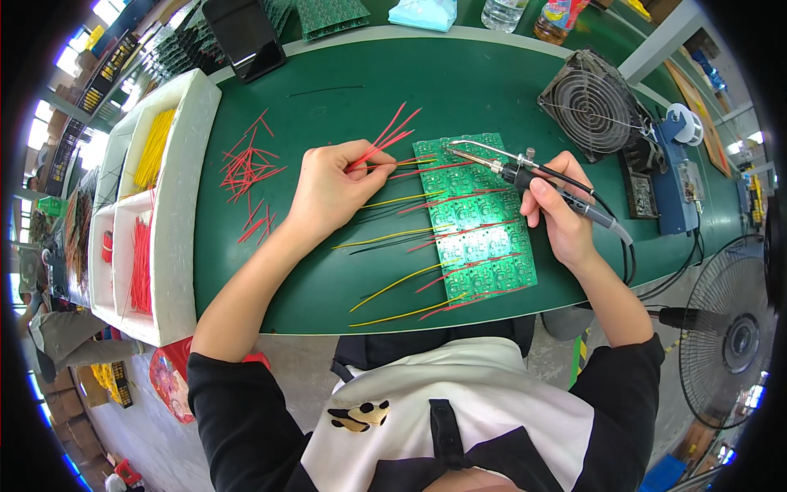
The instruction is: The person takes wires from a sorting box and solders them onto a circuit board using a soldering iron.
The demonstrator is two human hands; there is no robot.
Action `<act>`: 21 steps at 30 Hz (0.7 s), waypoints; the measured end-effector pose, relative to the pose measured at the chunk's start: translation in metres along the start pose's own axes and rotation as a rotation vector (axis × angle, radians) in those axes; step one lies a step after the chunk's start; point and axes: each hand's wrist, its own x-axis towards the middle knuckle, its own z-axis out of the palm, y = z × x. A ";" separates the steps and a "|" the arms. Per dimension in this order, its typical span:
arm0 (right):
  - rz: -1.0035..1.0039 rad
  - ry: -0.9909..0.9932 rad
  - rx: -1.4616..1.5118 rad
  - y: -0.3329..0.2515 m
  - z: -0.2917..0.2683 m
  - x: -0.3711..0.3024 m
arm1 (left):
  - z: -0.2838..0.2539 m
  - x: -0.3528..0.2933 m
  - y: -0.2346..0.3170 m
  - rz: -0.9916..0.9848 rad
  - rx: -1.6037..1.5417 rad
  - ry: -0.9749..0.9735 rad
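Observation:
A green circuit board panel (484, 225) lies on the green work table (344, 74). Red, yellow and black wires (402, 307) stick out from its left side. My left hand (340, 184) is closed on several red wires (385, 139), their ends fanning up and to the right, beside the panel's upper left corner. In my right hand (561, 209) is a soldering iron (525, 176) with a thin metal feed tube and a cable. Its tip points left over the panel's top rows; whether it touches the board I cannot tell. Loose red wires (246, 168) lie left of my left hand.
At the left stands a white foam box (193, 123) with yellow and red wires in compartments. A square fan (594, 107) and a blue solder feeder (676, 180) occupy the right. A black phone (242, 41) and a bottle (560, 18) are at the back; a round fan (738, 344) is lower right.

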 end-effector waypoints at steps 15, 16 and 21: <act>-0.019 0.011 -0.008 -0.001 -0.001 0.001 | -0.007 -0.001 0.004 -0.024 -0.002 -0.051; -0.020 0.009 -0.012 -0.001 -0.001 0.001 | -0.007 -0.001 0.004 -0.019 0.004 -0.046; -0.020 0.002 -0.003 0.000 -0.001 -0.002 | -0.002 -0.002 -0.001 0.030 -0.006 -0.003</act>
